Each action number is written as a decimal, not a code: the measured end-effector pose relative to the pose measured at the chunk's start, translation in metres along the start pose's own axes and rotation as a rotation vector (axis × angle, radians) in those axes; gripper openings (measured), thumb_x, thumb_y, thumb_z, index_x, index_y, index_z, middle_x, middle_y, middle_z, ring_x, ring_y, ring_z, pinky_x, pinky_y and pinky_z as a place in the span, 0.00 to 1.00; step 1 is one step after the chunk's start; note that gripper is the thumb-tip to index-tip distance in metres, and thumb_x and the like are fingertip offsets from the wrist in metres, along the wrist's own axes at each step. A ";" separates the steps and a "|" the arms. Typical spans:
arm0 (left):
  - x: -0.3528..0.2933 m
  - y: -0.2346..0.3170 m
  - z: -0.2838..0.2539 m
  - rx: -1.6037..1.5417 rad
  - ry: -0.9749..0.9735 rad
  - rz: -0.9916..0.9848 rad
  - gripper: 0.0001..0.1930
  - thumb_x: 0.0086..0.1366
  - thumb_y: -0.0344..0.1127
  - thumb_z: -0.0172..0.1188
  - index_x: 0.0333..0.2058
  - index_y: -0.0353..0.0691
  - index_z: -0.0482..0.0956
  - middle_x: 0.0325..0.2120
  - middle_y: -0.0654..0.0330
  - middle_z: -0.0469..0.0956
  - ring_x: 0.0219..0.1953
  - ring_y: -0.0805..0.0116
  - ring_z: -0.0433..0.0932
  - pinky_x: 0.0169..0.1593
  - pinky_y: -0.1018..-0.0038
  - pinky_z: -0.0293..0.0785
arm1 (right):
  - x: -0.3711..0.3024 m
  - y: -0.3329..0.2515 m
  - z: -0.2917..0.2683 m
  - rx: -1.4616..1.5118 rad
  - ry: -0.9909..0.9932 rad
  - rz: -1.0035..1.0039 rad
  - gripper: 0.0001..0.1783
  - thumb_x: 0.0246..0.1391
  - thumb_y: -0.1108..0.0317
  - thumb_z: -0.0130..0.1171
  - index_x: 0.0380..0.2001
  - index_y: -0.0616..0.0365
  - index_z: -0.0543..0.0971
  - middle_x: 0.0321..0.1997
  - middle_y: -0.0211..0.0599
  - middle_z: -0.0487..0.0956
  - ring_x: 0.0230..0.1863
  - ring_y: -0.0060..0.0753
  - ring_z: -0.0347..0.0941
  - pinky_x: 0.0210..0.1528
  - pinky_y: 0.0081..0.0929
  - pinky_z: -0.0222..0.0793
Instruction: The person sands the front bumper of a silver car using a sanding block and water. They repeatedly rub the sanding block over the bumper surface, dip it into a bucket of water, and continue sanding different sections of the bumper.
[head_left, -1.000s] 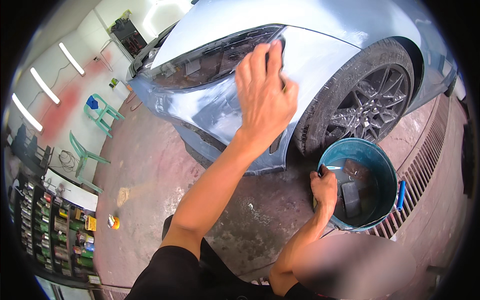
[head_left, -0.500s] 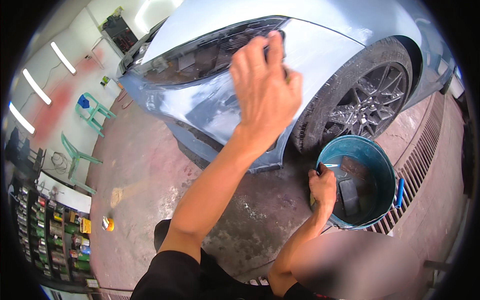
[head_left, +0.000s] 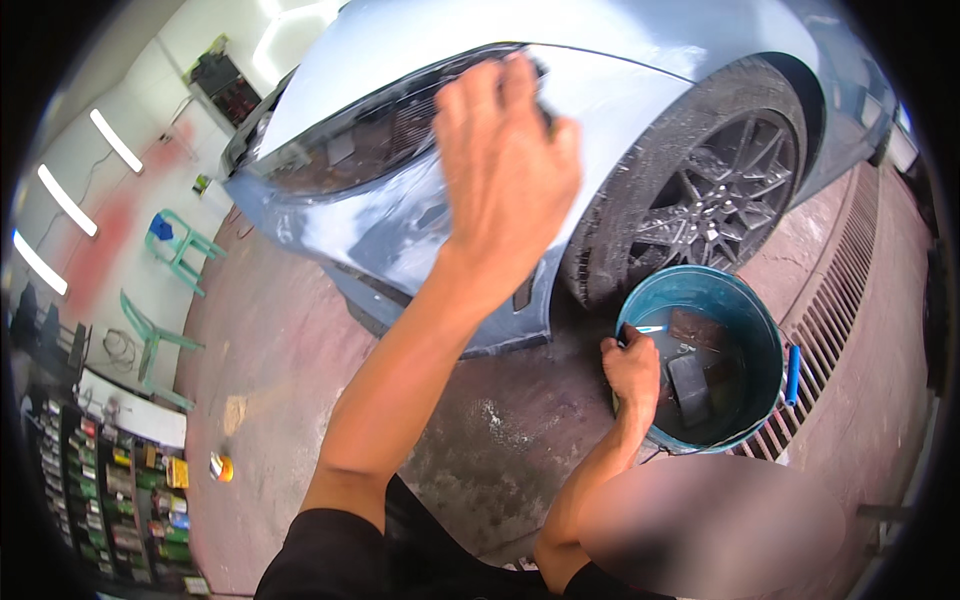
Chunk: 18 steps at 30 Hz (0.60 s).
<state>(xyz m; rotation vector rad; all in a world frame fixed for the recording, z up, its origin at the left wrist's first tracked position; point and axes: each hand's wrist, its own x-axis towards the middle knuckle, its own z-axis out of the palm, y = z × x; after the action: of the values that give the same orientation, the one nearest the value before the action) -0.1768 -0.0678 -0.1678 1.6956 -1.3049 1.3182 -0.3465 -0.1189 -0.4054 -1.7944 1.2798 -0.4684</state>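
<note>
My left hand (head_left: 510,170) is raised to the front corner of a grey-blue car (head_left: 640,100), beside the headlight (head_left: 345,150). Its fingers curl over a dark block-like thing (head_left: 541,98), pressed against the body panel and mostly hidden by the hand. Lower and to the right, my right hand (head_left: 632,365) is closed at the left rim of a teal bucket (head_left: 770,350). A thin white-and-blue stick (head_left: 651,329) shows by its knuckles. Cloudy water in the bucket holds a dark grey block (head_left: 688,390) and a brown block (head_left: 697,328).
A front wheel (head_left: 710,190) stands just behind the bucket. The floor grate (head_left: 835,280) runs along the right, with a blue tube-shaped handle (head_left: 794,375) by the bucket. To the left are green plastic chairs (head_left: 150,335), a shelf of cans (head_left: 110,490) and a small yellow can (head_left: 221,467).
My left hand stays on the car's corner, having shifted slightly left and down along with the whole view. My right hand remains at the bucket's rim.
</note>
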 end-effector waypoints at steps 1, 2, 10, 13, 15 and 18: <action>0.006 0.007 0.003 0.036 0.001 -0.001 0.30 0.62 0.34 0.70 0.61 0.24 0.80 0.54 0.42 0.75 0.57 0.40 0.73 0.60 0.46 0.72 | 0.000 0.003 0.005 -0.002 -0.017 -0.011 0.36 0.59 0.60 0.65 0.69 0.66 0.82 0.57 0.69 0.87 0.64 0.62 0.86 0.70 0.47 0.78; 0.002 0.006 0.004 0.026 0.006 0.004 0.30 0.63 0.34 0.70 0.62 0.26 0.80 0.54 0.43 0.75 0.57 0.41 0.73 0.60 0.46 0.72 | -0.002 0.002 0.003 0.006 -0.015 -0.009 0.36 0.60 0.61 0.65 0.69 0.67 0.82 0.58 0.69 0.87 0.64 0.62 0.86 0.70 0.47 0.78; -0.084 -0.083 -0.063 0.114 -0.217 0.047 0.34 0.65 0.30 0.64 0.71 0.37 0.76 0.63 0.47 0.75 0.66 0.40 0.72 0.70 0.47 0.69 | -0.011 0.004 0.003 -0.026 -0.019 -0.026 0.34 0.63 0.61 0.65 0.67 0.73 0.81 0.59 0.73 0.86 0.65 0.64 0.85 0.70 0.50 0.76; -0.103 -0.134 -0.101 0.149 -0.326 0.058 0.35 0.68 0.28 0.60 0.75 0.39 0.74 0.67 0.45 0.74 0.70 0.38 0.70 0.74 0.46 0.66 | -0.018 -0.002 0.005 -0.139 -0.049 -0.053 0.31 0.66 0.58 0.67 0.62 0.75 0.83 0.56 0.76 0.85 0.63 0.70 0.84 0.68 0.53 0.77; -0.107 -0.159 -0.116 0.169 -0.368 0.065 0.36 0.68 0.28 0.60 0.76 0.37 0.72 0.68 0.43 0.73 0.72 0.38 0.69 0.75 0.46 0.64 | -0.009 0.007 0.006 -0.247 -0.100 -0.110 0.26 0.69 0.57 0.65 0.56 0.73 0.84 0.53 0.76 0.85 0.60 0.75 0.83 0.66 0.60 0.78; -0.116 -0.153 -0.109 0.123 -0.287 0.044 0.37 0.70 0.30 0.61 0.78 0.34 0.69 0.70 0.41 0.71 0.73 0.38 0.67 0.77 0.45 0.63 | -0.005 0.011 0.014 -0.346 -0.124 -0.166 0.24 0.70 0.58 0.61 0.56 0.70 0.84 0.53 0.72 0.87 0.57 0.75 0.84 0.64 0.63 0.78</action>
<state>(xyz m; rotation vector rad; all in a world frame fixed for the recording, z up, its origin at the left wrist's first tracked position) -0.0709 0.1164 -0.2292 2.0099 -1.4532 1.2351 -0.3447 -0.1090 -0.4211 -2.1941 1.1830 -0.2295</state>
